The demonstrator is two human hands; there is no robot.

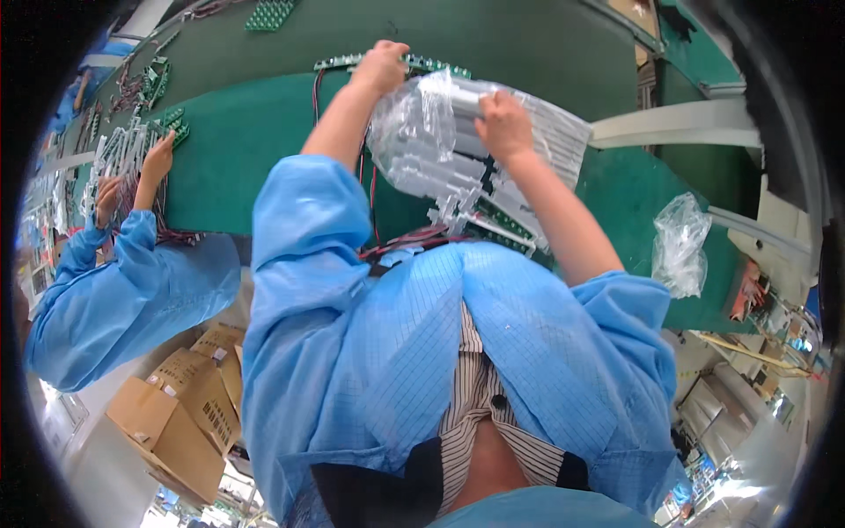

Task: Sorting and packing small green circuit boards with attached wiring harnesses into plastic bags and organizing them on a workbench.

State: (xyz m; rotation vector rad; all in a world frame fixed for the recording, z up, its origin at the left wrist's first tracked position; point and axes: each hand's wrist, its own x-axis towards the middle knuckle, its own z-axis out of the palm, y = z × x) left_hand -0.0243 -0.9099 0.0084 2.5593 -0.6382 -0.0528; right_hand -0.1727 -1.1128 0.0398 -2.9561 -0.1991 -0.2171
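My left hand is closed at a long, narrow green circuit board strip on the far side of the bench mat; its fingers partly cover the strip. Nearer to me lies a clear plastic bag with several long, pale grey plastic strips in it, their ends poking out at its near side. My right hand is closed on the top of this bag, fingertips pinched together. What lies under those fingertips is hidden. Below the bag, green circuit boards with red and black wires show in part.
A crumpled clear bag lies on the green mat to the right. At the left, a co-worker's hands handle boards and pale strips. Another green board sits at the far edge. Cardboard boxes stand below left; a white curved bar crosses at right.
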